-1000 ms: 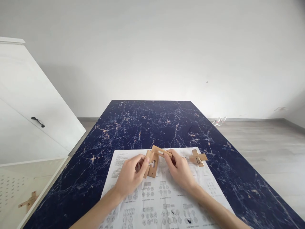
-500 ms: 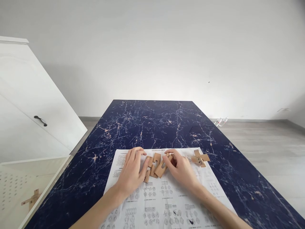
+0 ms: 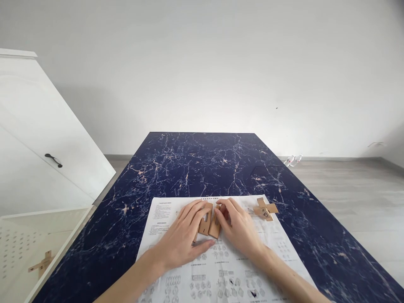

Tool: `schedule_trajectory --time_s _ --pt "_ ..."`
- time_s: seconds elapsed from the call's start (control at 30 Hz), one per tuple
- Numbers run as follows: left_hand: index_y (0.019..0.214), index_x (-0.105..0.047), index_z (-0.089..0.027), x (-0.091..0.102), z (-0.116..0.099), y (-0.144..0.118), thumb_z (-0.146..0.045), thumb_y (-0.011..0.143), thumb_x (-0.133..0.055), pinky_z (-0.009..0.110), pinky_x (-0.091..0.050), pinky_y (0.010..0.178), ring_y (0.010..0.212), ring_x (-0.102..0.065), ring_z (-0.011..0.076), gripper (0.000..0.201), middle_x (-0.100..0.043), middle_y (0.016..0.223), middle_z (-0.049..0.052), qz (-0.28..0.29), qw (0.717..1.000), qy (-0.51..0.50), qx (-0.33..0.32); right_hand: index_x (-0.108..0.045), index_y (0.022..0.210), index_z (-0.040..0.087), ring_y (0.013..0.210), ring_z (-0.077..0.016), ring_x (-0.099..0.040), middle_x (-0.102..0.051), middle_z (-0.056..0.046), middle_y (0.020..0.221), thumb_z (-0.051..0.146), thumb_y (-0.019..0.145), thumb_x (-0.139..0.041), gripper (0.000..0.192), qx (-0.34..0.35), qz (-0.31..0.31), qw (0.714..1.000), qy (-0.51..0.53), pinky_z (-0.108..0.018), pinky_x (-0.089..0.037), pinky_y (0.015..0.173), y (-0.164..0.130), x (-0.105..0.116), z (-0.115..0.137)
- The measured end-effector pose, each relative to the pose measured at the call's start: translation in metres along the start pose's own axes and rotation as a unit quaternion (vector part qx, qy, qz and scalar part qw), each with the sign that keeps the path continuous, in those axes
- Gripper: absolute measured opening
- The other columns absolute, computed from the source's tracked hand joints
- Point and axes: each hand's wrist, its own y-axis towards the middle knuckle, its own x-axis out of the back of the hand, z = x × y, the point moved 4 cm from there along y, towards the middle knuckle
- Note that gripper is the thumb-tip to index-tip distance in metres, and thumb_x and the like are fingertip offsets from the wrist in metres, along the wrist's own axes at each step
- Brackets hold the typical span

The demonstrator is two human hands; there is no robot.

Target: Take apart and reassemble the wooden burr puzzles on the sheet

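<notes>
Notched wooden puzzle pieces lie close together on a printed instruction sheet. My left hand is curved over the left ones, its fingertips on a slotted wooden piece and its thumb stretched along the near end. The palm and fingers partly hide what lies beneath. From the other side my right hand grips a second wooden piece between thumb and fingers. Both pieces slant slightly, with a narrow gap between them. Right of that hand, a cross-shaped wooden puzzle marked with a letter sits at the sheet's edge.
The sheet lies on a dark blue marble-patterned table. At lower left is an open white drawer with another wooden cross inside, below a white cabinet. Clear bottles stand beyond the table's right edge.
My left hand has moved right and over the left pieces, covering some that showed before. The piece in my right hand has turned more upright, and its number no longer shows.
</notes>
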Motion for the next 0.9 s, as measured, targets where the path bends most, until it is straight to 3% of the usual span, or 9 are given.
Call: schedule_trajectory --time_s 0.2,0.43,0.6,0.8,0.9 --pt "0.160 -0.041 -0.027 -0.001 0.001 0.000 -0.054 0.103 -0.065 0.057 -0.047 0.123 0.155 -0.043 0.0356 0.068 -0.047 0.166 0.014 -0.002 1.000 0.010 0.003 -0.064 0.122 0.025 0.090 -0.0224 -0.071 -0.072 -0.008 0.110 0.030 0.107 -0.051 0.020 0.023 0.038 0.993 0.105 -0.037 -0.058 0.077 -0.002 -0.001 0.010" --pt "0.155 -0.043 -0.026 -0.005 0.008 -0.002 -0.039 0.102 -0.066 0.057 -0.049 0.119 0.147 -0.052 0.0346 0.059 -0.055 0.157 0.013 -0.051 0.997 0.065 0.014 -0.062 0.128 0.026 0.120 -0.0231 -0.072 -0.072 -0.010 0.130 0.020 0.105 -0.050 0.027 0.034 0.063 0.967 0.245 -0.043 -0.060 0.104 -0.002 -0.005 0.012" --pt "0.134 -0.057 -0.023 -0.005 0.021 0.001 -0.028 0.099 -0.060 0.060 -0.048 0.116 0.142 -0.053 0.0372 0.035 -0.061 0.146 0.012 -0.107 0.985 0.126 0.049 -0.062 0.126 0.024 0.116 -0.0249 -0.074 -0.074 -0.011 0.123 0.022 0.104 -0.052 0.024 0.009 0.063 0.970 0.233 -0.046 -0.062 0.100 -0.002 -0.010 0.006" --pt "0.111 -0.061 -0.021 0.011 0.044 -0.001 -0.029 0.098 -0.057 0.060 -0.053 0.102 0.118 -0.061 0.0379 0.016 -0.065 0.121 0.014 -0.212 0.945 0.211 0.130 -0.064 0.120 0.023 0.110 -0.0259 -0.076 -0.076 -0.012 0.119 0.024 0.104 -0.052 0.020 -0.014 0.070 0.974 0.215 -0.044 -0.063 0.091 -0.002 -0.010 0.006" --pt "0.103 -0.060 -0.020 0.019 0.053 -0.003 -0.031 0.099 -0.056 0.067 -0.046 0.110 0.110 -0.062 0.0364 0.012 -0.064 0.110 0.013 -0.228 0.928 0.255 0.147 -0.064 0.117 0.023 0.106 -0.0246 -0.075 -0.076 -0.010 0.117 0.025 0.104 -0.051 0.019 -0.020 0.071 0.975 0.211 -0.040 -0.062 0.085 -0.002 -0.009 0.007"
